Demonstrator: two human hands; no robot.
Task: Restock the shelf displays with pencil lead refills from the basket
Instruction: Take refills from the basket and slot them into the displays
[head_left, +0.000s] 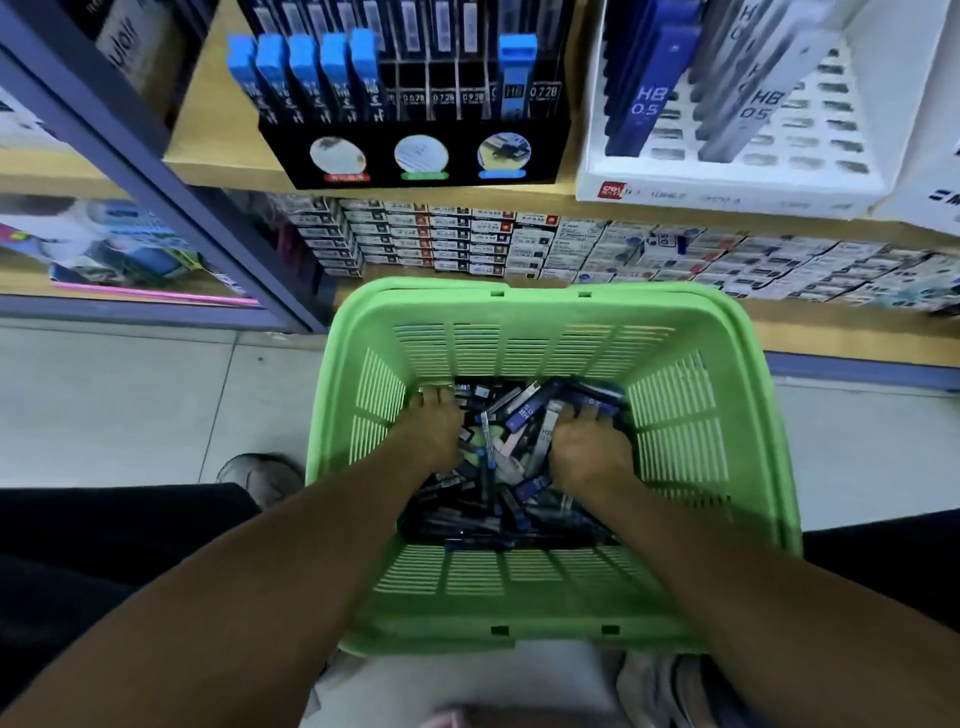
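Left hand (434, 431) down in the green basket (748, 467), fingers dug into the loose lead refills (506, 467), gripping or just raking, can't tell; right hand (589, 449) same on the other side, likely gathering a bunch for the black display (415, 150) on the shelf above, slots mostly empty

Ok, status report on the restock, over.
Both hands down in the green basket: left hand, right hand, fingers buried in the lead refills; grip unclear. Black display partly unfilled. Nothing in the way.
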